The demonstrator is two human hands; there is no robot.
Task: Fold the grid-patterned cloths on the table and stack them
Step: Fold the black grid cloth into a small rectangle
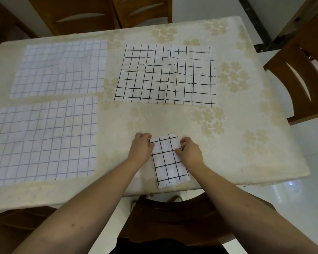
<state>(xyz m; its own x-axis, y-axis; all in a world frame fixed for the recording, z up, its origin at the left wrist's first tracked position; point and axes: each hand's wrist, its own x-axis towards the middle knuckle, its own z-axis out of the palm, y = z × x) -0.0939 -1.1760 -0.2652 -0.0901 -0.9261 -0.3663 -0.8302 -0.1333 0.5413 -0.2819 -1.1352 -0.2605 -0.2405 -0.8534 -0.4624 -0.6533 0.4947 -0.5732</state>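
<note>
A folded white cloth with a black grid [168, 162] lies near the table's front edge, a narrow rectangle. My left hand [140, 148] pinches its far left edge, and my right hand [189, 152] pinches its far right edge. Three cloths lie spread flat: a black-grid cloth [166, 75] at the back middle, a pale-grid cloth [61, 68] at the back left, and another pale-grid cloth [42, 142] at the front left.
The table wears a cream tablecloth [237, 125] with pale flower prints. Wooden chairs stand at the far side [77, 13], at the right [301, 76] and right below me [173, 217]. White floor shows on the right.
</note>
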